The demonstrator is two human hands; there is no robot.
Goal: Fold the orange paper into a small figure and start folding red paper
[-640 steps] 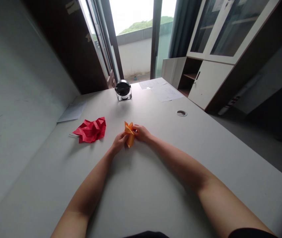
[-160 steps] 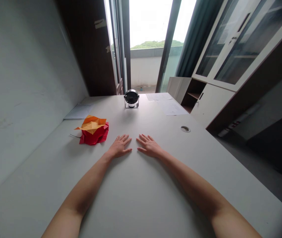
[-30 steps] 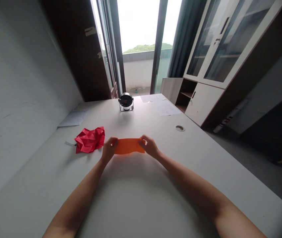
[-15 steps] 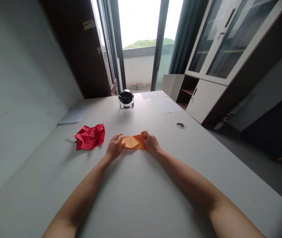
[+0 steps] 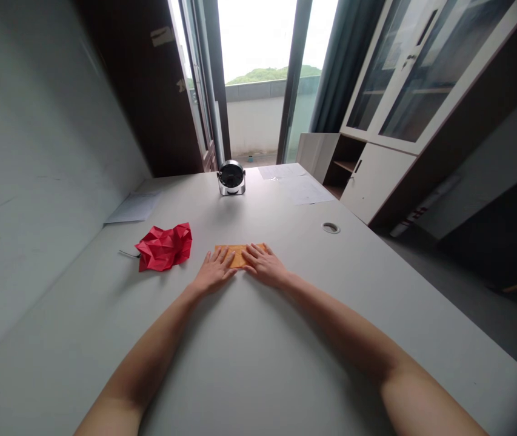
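Office-like room, long white desk [image 5: 258,345] with a round cable hole [image 5: 331,227], loose paper sheets [image 5: 309,192] near its far end, tall white-fronted cabinet [image 5: 376,181] with glazed upper doors [image 5: 419,109] and a lock [image 5: 408,59], dark curtain [image 5: 344,69], glass door [image 5: 306,109] facing a walled balcony [image 5: 256,124]

Creased orange paper [image 5: 238,258] lies flat on the table [image 5: 249,357].

- Your folded paper [image 5: 239,259] is orange, crossed by faint crease lines.
- To its left, you see bright red paper [image 5: 163,247] patterned with angular folds.
- Your table [image 5: 258,345] is plain white.
- On its far side, you have a silver and black round device [image 5: 231,176].
- The curtain [image 5: 345,66] far right of you is dark teal.
- Your right-hand cabinet [image 5: 383,178] has white doors and dark brown sides.
- The wall [image 5: 26,181] on your left is pale grey with faint smudges.
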